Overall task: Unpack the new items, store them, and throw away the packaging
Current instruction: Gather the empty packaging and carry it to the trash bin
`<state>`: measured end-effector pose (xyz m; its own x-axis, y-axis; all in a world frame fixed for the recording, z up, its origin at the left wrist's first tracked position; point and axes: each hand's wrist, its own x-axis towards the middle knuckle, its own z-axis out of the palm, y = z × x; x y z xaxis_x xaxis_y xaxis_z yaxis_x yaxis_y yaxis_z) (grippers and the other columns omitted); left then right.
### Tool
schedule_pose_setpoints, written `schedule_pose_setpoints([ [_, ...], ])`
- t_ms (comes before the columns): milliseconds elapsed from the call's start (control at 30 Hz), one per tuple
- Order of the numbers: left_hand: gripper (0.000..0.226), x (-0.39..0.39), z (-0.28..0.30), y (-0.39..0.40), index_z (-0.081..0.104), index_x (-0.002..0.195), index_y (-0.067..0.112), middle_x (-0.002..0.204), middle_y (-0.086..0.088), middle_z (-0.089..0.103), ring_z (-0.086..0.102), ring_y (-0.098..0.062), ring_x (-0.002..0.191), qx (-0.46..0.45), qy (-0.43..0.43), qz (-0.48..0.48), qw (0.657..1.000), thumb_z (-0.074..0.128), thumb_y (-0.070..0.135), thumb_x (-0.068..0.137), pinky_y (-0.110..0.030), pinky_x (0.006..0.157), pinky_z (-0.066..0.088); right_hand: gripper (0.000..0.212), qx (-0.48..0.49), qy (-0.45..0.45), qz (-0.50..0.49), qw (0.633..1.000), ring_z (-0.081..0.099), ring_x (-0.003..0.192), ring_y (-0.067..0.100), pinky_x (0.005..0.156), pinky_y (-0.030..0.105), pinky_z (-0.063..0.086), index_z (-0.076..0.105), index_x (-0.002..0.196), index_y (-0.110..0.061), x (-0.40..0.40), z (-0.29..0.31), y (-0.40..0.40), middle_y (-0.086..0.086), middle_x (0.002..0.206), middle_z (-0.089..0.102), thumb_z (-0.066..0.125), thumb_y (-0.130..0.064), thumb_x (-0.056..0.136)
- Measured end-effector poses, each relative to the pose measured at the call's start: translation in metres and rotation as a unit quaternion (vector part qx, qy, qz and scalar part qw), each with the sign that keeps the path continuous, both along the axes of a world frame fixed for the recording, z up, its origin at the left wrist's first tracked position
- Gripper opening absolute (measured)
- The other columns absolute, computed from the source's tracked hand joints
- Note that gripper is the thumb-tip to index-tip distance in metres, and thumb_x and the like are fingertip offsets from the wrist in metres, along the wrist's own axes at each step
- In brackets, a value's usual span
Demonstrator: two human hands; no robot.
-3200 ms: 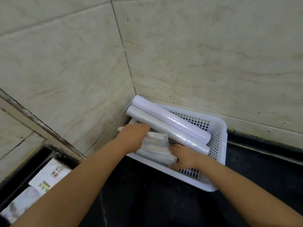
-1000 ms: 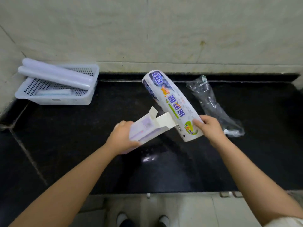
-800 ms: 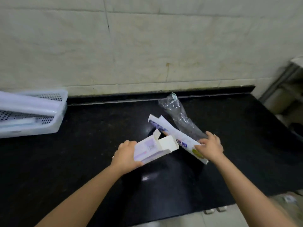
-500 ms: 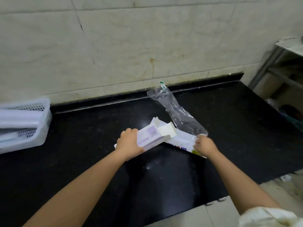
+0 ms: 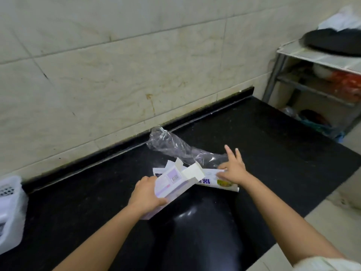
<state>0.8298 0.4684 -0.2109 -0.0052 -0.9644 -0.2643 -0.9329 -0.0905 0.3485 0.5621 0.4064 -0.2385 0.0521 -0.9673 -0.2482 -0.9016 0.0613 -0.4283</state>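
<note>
A person's left hand (image 5: 146, 194) grips one opened white-and-lilac cardboard box (image 5: 175, 181), fingers curled over its top edge and thumb pressed against its lower face, holding it tilted just above a glossy black stone countertop (image 5: 195, 231). The box's end flaps stand open, their plain white insides showing, and a barcode label shows on its upper face. The right hand (image 5: 233, 170) rests with fingers spread, gripping nothing, its fingertips on one flattened printed plastic wrapper (image 5: 218, 181) with blue lettering and a yellow-green mark, lying flat on the counter and partly under the box. Just behind it lies one crumpled clear plastic sleeve (image 5: 175, 148), wrinkled and shiny, its far end near the counter's raised black back lip.

The counter is bare to the left, front and right of these three pieces of packaging, and its right end drops off to a pale tiled floor (image 5: 332, 222). At the far left edge sits part of one white perforated plastic basket (image 5: 11, 210). Marbled cream wall tiles (image 5: 117, 75) rise behind. At the upper right stands a grey metal shelf rack (image 5: 312, 61), its contents blurred.
</note>
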Motion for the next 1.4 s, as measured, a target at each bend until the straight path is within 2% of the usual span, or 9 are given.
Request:
schedule_pose_setpoints([
  [133, 0.057, 0.008, -0.010, -0.012, 0.052, 0.114, 0.016, 0.114, -0.007, 0.053, 0.049, -0.023, 0.107, 0.007, -0.026, -0.002, 1.000, 0.075, 0.037, 0.067, -0.030, 0.087, 0.042, 0.022, 0.170, 0.019, 0.025, 0.985, 0.002, 0.145, 0.031, 0.116, 0.042, 0.016, 0.069, 0.100, -0.011, 0.007, -0.008, -0.050, 0.015, 0.154, 0.023, 0.054, -0.020, 0.087],
  [200, 0.055, 0.010, -0.015, -0.017, 0.053, 0.112, 0.014, 0.112, -0.009, 0.054, 0.050, -0.024, 0.105, 0.004, -0.030, 0.003, 1.000, 0.076, 0.035, 0.067, -0.030, 0.086, 0.042, 0.025, 0.191, 0.078, 0.019, 0.978, 0.052, 0.114, 0.028, 0.078, 0.022, 0.044, 0.061, 0.064, -0.009, 0.006, -0.016, -0.052, 0.020, 0.109, 0.062, 0.048, -0.014, 0.085],
  [267, 0.054, 0.011, -0.019, -0.019, 0.054, 0.111, 0.012, 0.111, -0.011, 0.055, 0.050, -0.026, 0.104, 0.004, -0.027, 0.000, 1.000, 0.077, 0.033, 0.067, -0.031, 0.085, 0.041, 0.033, 0.185, 0.081, -0.009, 0.979, 0.056, 0.079, 0.023, 0.050, 0.019, 0.033, 0.050, 0.051, -0.011, 0.004, -0.018, -0.045, 0.008, 0.067, 0.055, 0.046, -0.011, 0.083],
  [433, 0.047, 0.004, -0.014, -0.023, 0.057, 0.103, 0.012, 0.104, -0.009, 0.058, 0.052, -0.022, 0.098, -0.019, 0.022, -0.003, 1.000, 0.078, 0.033, 0.065, -0.026, 0.071, 0.037, 0.024, 0.100, -0.049, -0.106, 0.988, 0.064, 0.090, 0.032, 0.063, 0.029, 0.047, 0.068, 0.095, 0.011, -0.011, -0.011, -0.015, 0.028, 0.090, 0.066, 0.055, -0.002, 0.080],
  [533, 0.053, -0.022, -0.003, -0.026, 0.057, 0.109, 0.013, 0.110, -0.009, 0.058, 0.050, -0.021, 0.099, -0.037, 0.059, -0.042, 0.997, 0.079, 0.032, 0.065, -0.027, 0.075, 0.038, 0.022, 0.069, -0.067, -0.149, 0.984, 0.051, 0.073, 0.024, 0.048, 0.022, 0.033, 0.068, 0.088, 0.012, -0.034, 0.005, 0.018, 0.017, 0.072, 0.053, 0.055, -0.002, 0.077],
  [800, 0.050, -0.203, 0.021, -0.012, 0.058, 0.112, 0.009, 0.116, -0.013, 0.058, 0.052, -0.027, 0.108, -0.023, 0.163, -0.230, 0.959, 0.078, 0.022, 0.068, -0.030, 0.082, 0.041, 0.018, 0.015, -0.003, -0.302, 0.953, 0.055, 0.075, 0.033, 0.054, 0.029, 0.035, 0.061, 0.076, 0.014, -0.157, 0.051, 0.158, 0.033, 0.081, 0.053, 0.057, -0.003, 0.076],
  [1067, 0.043, -0.448, 0.023, 0.121, 0.061, 0.098, 0.001, 0.106, -0.020, 0.064, 0.059, -0.034, 0.097, 0.016, 0.152, -0.467, 0.871, 0.079, 0.026, 0.068, -0.032, 0.069, 0.038, 0.018, 0.005, 0.039, -0.508, 0.861, 0.061, 0.091, 0.035, 0.068, 0.031, 0.043, 0.070, 0.085, 0.004, -0.303, 0.073, 0.385, 0.026, 0.089, 0.066, 0.056, -0.006, 0.081],
  [1200, 0.051, -0.557, 0.011, 0.235, 0.058, 0.107, 0.004, 0.111, -0.018, 0.064, 0.058, -0.033, 0.101, 0.042, 0.123, -0.556, 0.821, 0.077, 0.032, 0.069, -0.036, 0.079, 0.046, 0.034, 0.047, 0.066, -0.593, 0.801, 0.047, 0.071, 0.026, 0.051, 0.031, 0.021, 0.049, 0.047, -0.005, -0.363, 0.076, 0.531, 0.013, 0.052, 0.046, 0.057, -0.006, 0.080],
  [1400, 0.051, -0.682, 0.000, 0.396, 0.059, 0.110, 0.007, 0.112, -0.015, 0.065, 0.059, -0.031, 0.102, 0.093, 0.126, -0.611, 0.776, 0.075, 0.035, 0.071, -0.037, 0.082, 0.049, 0.022, 0.076, 0.060, -0.720, 0.688, 0.053, 0.073, 0.029, 0.047, 0.026, 0.027, 0.066, 0.079, 0.013, -0.436, 0.077, 0.713, 0.032, 0.078, 0.061, 0.053, -0.005, 0.081],
])
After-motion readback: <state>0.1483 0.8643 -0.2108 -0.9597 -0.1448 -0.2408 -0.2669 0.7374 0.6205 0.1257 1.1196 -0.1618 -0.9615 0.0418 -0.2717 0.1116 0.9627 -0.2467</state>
